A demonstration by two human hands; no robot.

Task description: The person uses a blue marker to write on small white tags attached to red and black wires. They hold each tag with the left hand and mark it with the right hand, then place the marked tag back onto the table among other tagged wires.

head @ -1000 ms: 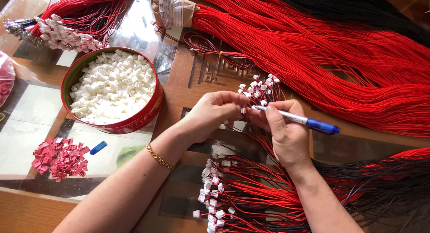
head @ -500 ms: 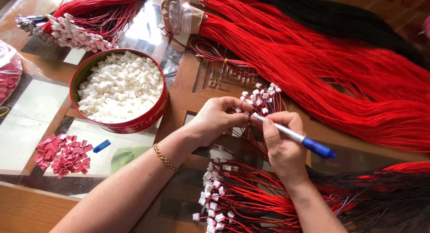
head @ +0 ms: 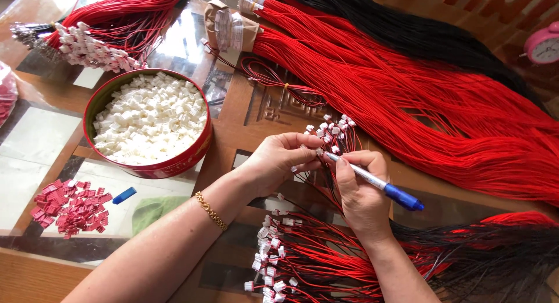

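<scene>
Two hands meet over the middle of the table [head: 244, 114]: the left hand [head: 279, 160] has its fingers pinched shut on a small white connector [head: 319, 152] at the end of a thin wire, and the right hand [head: 360, 189] has its fingers closed around a pen [head: 375, 181]. The pen lies slantwise, its long axis running from upper left to lower right, with the metal tip at the connector and the blue cap end toward the lower right. Just behind the fingers fans a small bunch of red wires with white plugs [head: 335, 128]. A round red tin of white connectors [head: 148, 119] stands to the left, loose red connectors [head: 70, 207] nearer the table's edge. The table is brown wood under glass, spread with long red wire bundles [head: 419, 99] and black wire bundles [head: 419, 38]; a pink alarm clock [head: 542, 44] sits at far right.
</scene>
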